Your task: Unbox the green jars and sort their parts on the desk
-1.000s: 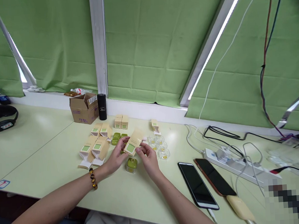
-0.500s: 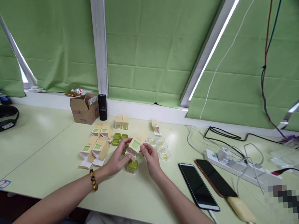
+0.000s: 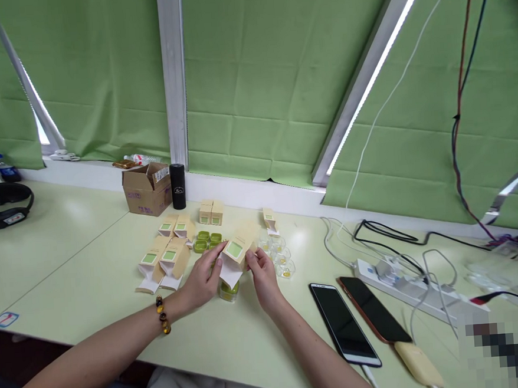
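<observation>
The right hand (image 3: 263,273) grips the carton (image 3: 240,249) between thumb and fingers at its right side. The left hand (image 3: 203,278) lies at the carton's left side, fingers extended along the edge; whether it grips or merely touches cannot be told. The carton is held tilted above the worktop (image 3: 105,275), its near end open and a white flap hanging down. Directly below, partly hidden by the flap, stands a jar (image 3: 228,293) with a green top and clear base.

To the left of the hands lie four open cartons (image 3: 173,258), in two rows of two. Between these and the held carton sit several green pieces (image 3: 204,243), some obscured by the left hand. Two cartons (image 3: 210,213) stand side by side farther back. Beyond the right hand, clear cups (image 3: 282,258) with yellow centres are grouped together; one further open carton (image 3: 270,220) lies behind them.
</observation>
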Demonstrator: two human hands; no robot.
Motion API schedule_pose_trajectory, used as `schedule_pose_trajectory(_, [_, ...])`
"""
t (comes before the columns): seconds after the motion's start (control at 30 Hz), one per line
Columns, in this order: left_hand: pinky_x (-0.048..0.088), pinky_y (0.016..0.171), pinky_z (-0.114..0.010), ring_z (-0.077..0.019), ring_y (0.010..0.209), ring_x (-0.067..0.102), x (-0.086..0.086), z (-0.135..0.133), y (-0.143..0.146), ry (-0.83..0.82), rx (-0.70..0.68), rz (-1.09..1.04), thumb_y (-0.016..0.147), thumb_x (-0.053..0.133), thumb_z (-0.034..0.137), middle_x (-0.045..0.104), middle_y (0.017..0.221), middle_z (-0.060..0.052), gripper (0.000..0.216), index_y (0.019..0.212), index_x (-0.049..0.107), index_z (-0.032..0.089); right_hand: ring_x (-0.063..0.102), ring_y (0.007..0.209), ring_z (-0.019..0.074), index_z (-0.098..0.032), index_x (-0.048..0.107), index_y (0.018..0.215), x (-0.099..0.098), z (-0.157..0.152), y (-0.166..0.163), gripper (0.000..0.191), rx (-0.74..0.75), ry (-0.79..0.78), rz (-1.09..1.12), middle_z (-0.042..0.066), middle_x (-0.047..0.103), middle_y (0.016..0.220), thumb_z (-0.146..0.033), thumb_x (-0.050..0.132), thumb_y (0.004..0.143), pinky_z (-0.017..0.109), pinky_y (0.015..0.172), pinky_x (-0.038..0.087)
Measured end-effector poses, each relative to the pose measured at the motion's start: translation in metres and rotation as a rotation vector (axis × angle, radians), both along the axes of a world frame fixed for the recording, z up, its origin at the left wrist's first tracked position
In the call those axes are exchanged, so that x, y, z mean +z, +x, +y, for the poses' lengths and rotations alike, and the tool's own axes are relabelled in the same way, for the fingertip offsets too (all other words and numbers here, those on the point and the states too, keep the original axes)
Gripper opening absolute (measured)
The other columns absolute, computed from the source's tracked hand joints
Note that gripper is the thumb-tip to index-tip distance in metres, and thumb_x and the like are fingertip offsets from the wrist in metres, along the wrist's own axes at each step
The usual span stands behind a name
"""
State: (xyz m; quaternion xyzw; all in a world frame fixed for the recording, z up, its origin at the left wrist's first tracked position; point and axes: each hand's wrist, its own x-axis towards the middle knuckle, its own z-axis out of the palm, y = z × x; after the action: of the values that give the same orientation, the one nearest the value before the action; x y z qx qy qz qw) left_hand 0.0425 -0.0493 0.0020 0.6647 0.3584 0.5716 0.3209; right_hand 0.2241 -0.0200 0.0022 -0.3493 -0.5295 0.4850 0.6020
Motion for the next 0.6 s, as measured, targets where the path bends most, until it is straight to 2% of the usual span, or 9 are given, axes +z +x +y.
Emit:
schedule_pose_trajectory(0.17, [0.050,0.113,-0.043,-0.0292,0.136,0.058,-0.0021,0.0044,0.0009,0.024,0.026,0.064,0.104,0.054,0.040,0.063,0.145,-0.011,0.045,0.146,0.058,0.023,0.057,0.070,0.0176,-0.020,0.068,0.084,-0.0030,-0.0022,-0.0035,0.051,0.059,-0.070,0.056,0.002,0.068,0.074,-0.070,0.078,0.078,0.030,0.068,0.049])
schedule_pose_trajectory(0.33, [0.052,0.110,-0.043,-0.0288,0.132,0.061,-0.0026,0.0076,0.0025,-0.030,0.046,0.032,0.097,0.067,0.039,0.064,0.141,-0.011,0.046,0.140,0.058,0.025,0.062,0.074,0.0200,-0.020,0.067,0.071,-0.0087,-0.0006,-0.0035,0.056,0.103,-0.116,0.048,0.004,0.071,0.072,-0.074,0.077,0.075,0.031,0.071,0.050])
schedule_pose_trajectory(0.5, [0.049,0.113,-0.043,-0.0287,0.131,0.061,-0.0015,0.0067,0.0054,-0.062,0.006,-0.006,0.086,0.083,0.037,0.063,0.141,-0.011,0.060,0.139,0.057,0.026,0.069,0.084,0.0232,-0.019,0.076,0.086,-0.0082,-0.0001,-0.0015,0.054,0.138,-0.132,0.060,0.008,0.079,0.091,-0.073,0.075,0.080,0.034,0.080,0.053])
schedule_pose_trajectory(0.6, [0.048,0.113,-0.042,-0.0292,0.133,0.060,0.0002,0.0058,0.0052,-0.083,-0.034,-0.047,0.088,0.080,0.039,0.062,0.143,-0.012,0.058,0.140,0.056,0.026,0.071,0.088,0.0247,-0.018,0.078,0.092,-0.0063,-0.0012,-0.0009,0.055,0.147,-0.133,0.066,0.010,0.081,0.097,-0.071,0.075,0.081,0.035,0.082,0.054])
